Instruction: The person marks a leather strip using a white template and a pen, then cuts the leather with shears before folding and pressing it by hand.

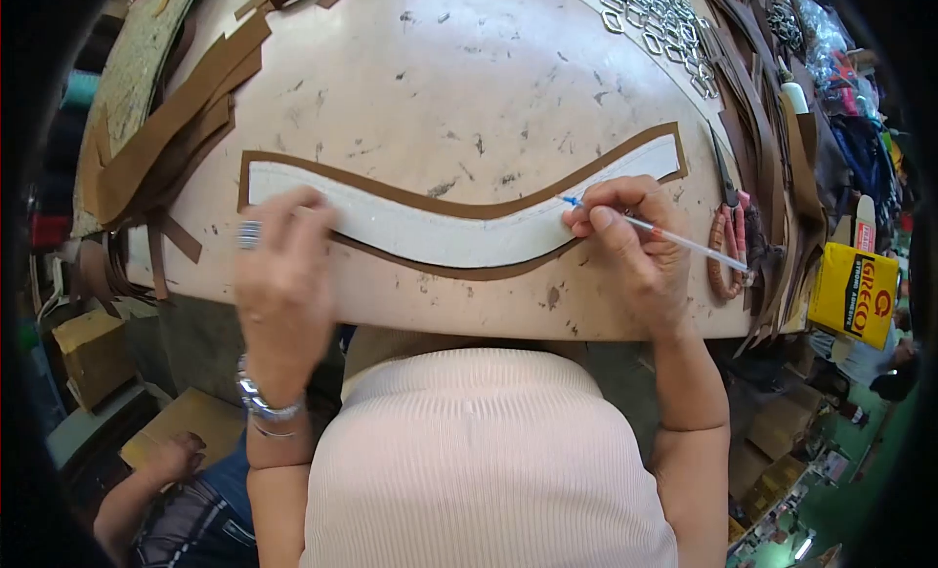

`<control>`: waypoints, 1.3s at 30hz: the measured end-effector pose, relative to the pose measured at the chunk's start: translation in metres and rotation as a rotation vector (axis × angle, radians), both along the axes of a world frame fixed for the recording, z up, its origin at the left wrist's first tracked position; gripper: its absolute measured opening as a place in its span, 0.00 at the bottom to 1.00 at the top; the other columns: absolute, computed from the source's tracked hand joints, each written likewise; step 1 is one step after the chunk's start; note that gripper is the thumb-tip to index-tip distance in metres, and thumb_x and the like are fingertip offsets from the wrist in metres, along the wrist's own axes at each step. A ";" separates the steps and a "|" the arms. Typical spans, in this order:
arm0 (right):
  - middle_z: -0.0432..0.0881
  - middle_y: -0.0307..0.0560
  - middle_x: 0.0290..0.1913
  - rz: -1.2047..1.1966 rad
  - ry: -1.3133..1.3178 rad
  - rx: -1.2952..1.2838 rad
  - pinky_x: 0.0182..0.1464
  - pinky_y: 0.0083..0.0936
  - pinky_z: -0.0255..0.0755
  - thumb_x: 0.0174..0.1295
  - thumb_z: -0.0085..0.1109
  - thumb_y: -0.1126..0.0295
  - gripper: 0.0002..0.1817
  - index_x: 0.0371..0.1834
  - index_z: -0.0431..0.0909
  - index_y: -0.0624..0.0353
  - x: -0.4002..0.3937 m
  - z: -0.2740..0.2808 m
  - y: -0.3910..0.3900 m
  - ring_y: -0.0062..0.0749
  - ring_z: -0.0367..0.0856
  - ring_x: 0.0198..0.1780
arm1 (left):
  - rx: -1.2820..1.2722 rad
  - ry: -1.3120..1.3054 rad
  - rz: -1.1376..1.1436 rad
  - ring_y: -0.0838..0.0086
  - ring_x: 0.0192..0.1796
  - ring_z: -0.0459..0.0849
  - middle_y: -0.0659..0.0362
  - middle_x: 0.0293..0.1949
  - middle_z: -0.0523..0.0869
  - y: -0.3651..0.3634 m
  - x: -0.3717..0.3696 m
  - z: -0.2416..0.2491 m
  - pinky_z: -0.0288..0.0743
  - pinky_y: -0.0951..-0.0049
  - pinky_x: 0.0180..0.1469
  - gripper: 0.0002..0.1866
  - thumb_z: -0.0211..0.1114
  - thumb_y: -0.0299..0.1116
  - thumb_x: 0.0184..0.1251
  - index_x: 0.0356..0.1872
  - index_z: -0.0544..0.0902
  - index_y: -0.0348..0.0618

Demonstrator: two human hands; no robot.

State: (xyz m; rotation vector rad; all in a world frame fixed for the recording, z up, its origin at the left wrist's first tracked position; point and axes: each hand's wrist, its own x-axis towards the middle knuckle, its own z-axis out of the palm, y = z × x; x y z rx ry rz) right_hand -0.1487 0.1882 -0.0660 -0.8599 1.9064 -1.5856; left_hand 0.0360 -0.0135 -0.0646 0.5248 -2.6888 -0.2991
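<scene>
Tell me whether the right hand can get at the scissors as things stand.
Probably yes: the scissors lie on the table just beside the right hand, nothing between them, though that hand holds a pen it must first drop.

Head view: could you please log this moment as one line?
left hand: pressing white pattern | right hand: holding pen | brown leather piece: under pattern

The left hand [283, 280] is blurring, its fingertips smearing over the white pattern [459, 226] and hiding its lower-left edge. The right hand [630, 241] is covering the pen's [674, 238] middle. At one o'clock the metal buckles [650, 21] are running off the top edge, too small to count
</scene>
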 end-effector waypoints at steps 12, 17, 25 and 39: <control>0.76 0.48 0.26 0.161 0.204 -0.029 0.26 0.22 0.69 0.49 0.55 0.81 0.04 0.29 0.74 0.65 0.038 -0.003 -0.006 0.31 0.76 0.25 | 0.510 0.068 -0.402 0.65 0.36 0.76 0.56 0.33 0.76 0.032 -0.032 -0.009 0.72 0.71 0.35 0.13 0.60 0.17 0.43 0.33 0.79 0.39; 0.76 0.48 0.25 0.144 0.248 -0.011 0.25 0.23 0.70 0.48 0.55 0.83 0.04 0.28 0.75 0.65 0.042 -0.006 -0.010 0.32 0.76 0.23 | 0.524 0.088 -0.401 0.65 0.36 0.75 0.57 0.32 0.75 0.031 -0.032 -0.012 0.71 0.71 0.36 0.13 0.61 0.17 0.43 0.34 0.80 0.39; 0.77 0.49 0.25 0.156 0.326 -0.032 0.26 0.23 0.71 0.45 0.57 0.84 0.06 0.27 0.74 0.65 0.042 -0.007 -0.012 0.34 0.77 0.24 | 0.531 0.092 -0.392 0.65 0.36 0.75 0.57 0.32 0.75 0.032 -0.033 -0.011 0.71 0.71 0.35 0.12 0.61 0.17 0.43 0.33 0.80 0.39; 0.77 0.46 0.24 0.103 0.171 0.040 0.25 0.19 0.68 0.52 0.54 0.79 0.02 0.29 0.74 0.65 0.021 0.011 -0.023 0.25 0.74 0.21 | 0.498 0.094 -0.400 0.67 0.34 0.75 0.57 0.32 0.75 0.032 -0.032 -0.013 0.71 0.73 0.33 0.14 0.64 0.18 0.40 0.33 0.81 0.39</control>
